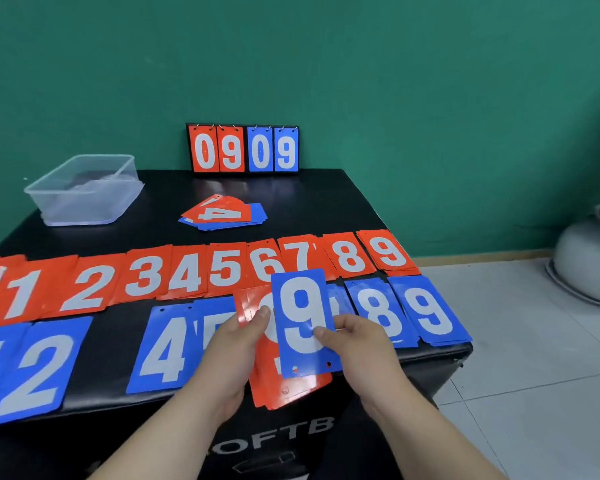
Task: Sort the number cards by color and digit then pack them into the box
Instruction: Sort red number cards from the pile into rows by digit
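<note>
One blue 9 card [300, 306] pinched in right hand [357, 344]; left hand [236, 344] grips red stack [283, 389].

- Bright, even indoor light; shadows soft and faint.
- Glare streaks the glossy red card [248, 304].
- Wide-angle bending at the edges (the floor tiles [534, 341] curve); slight softness overall.

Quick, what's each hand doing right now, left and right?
Left hand: closed, holding a stack of red cards.
Right hand: closed, pinching the blue 9 card.
</note>
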